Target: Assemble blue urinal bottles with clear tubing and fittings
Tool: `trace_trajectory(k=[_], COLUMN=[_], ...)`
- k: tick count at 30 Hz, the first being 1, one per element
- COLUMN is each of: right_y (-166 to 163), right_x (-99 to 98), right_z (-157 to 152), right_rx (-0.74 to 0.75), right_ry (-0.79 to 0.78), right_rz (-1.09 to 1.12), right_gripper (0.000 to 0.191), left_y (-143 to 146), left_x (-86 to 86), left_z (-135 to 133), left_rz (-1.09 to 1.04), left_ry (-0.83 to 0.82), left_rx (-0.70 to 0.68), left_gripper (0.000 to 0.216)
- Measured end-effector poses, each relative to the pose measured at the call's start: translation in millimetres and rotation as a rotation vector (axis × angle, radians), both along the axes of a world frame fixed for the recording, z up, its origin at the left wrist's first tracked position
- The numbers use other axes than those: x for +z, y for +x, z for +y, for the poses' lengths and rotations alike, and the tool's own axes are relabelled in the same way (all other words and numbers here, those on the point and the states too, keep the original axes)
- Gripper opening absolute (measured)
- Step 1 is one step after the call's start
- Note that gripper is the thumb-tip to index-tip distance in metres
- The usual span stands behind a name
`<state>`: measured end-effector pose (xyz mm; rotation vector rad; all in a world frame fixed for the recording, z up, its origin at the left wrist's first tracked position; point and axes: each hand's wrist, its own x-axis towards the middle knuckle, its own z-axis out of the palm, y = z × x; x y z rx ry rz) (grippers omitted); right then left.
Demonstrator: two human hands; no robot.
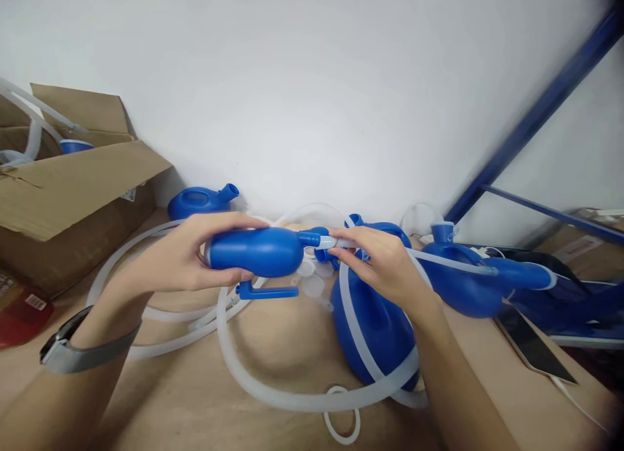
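In the head view, the left hand (pixel 182 256) wraps around the rounded body of a blue plastic bottle (pixel 253 251), fingers curled over the top and thumb underneath, holding it lying sideways above the tabletop (pixel 205 386) with its narrow nozzle pointing toward the right hand. A flat blue bracket (pixel 266 290) juts out beneath the bottle's body. The right hand (pixel 385 264) pinches the end of a translucent white tube (pixel 341 243) between thumb and fingertips, right at the nozzle tip, so the tube end and nozzle are touching; whether the tube is already pushed on cannot be told. The tube runs from there down across a larger blue container (pixel 373 321) lying on the tabletop below the right wrist, then loops wide across the wood. More coils of white tubing (pixel 146 314) lie under the left forearm, which wears a grey watch (pixel 63 350). Another blue container (pixel 199 201) sits against the white wall behind, and one more (pixel 478 279) rests to the right, near a phone (pixel 529 344). An open cardboard box (pixel 73 191) stands at the left, with tubing inside it.
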<state>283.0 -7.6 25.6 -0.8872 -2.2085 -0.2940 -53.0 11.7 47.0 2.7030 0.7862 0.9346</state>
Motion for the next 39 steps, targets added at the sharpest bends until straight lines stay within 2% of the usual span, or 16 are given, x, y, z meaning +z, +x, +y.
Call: trace_trajectory(k=[4, 10, 15, 18, 23, 27, 30, 33, 34, 36, 39], right_y=[-7, -7, -7, -11, -16, -21, -32, -41, -39, -29, -2], right_x=[1.5, 4.6, 8.5, 9.4, 8.3, 9.3, 9.2, 9.5, 10.7, 15.4, 23.5], right_z=[-6, -9, -13, -15, -17, -23, -32, -39, -40, -39, -33], right_rx=[0.039, -0.024, -0.003, -0.041, -0.109, -0.139, -0.168, -0.12, -0.133, -0.248, -0.399], right_ry=[0.049, 0.01, 0.038, 0.029, 0.036, -0.03, -0.045, -0.004, 0.021, 0.066, 0.024], right_rz=[0.007, 0.061, -0.021, -0.021, 0.089, 0.17, 0.214, 0.115, 0.085, 0.094, 0.159], right_gripper=[0.021, 0.02, 0.026, 0.028, 0.026, 0.024, 0.031, 0.037, 0.037, 0.036, 0.04], left_y=[-7, -14, -6, -1, 1, 2, 19, 48, 57, 64, 51], left_x=[9.4, 12.9, 8.8, 6.6, 4.9, 4.5, -5.1, -24.6, -30.4, -36.3, -28.8], left_z=[-8, -9, -9, -12, -15, -15, -18, -22, -23, -23, -21], left_rz=[-0.022, -0.017, -0.066, -0.078, -0.09, -0.107, -0.069, -0.031, -0.028, -0.026, -0.065], left_ry=[0.084, 0.241, 0.225, 0.208, 0.248, 0.239, 0.234, 0.31, 0.328, 0.327, 0.316], left_rx=[0.003, -0.033, -0.036, -0.033, -0.01, -0.004, -0.075, -0.202, -0.22, -0.204, -0.132], left_gripper=[0.059, 0.065, 0.066, 0.067, 0.066, 0.069, 0.068, 0.058, 0.056, 0.057, 0.066])
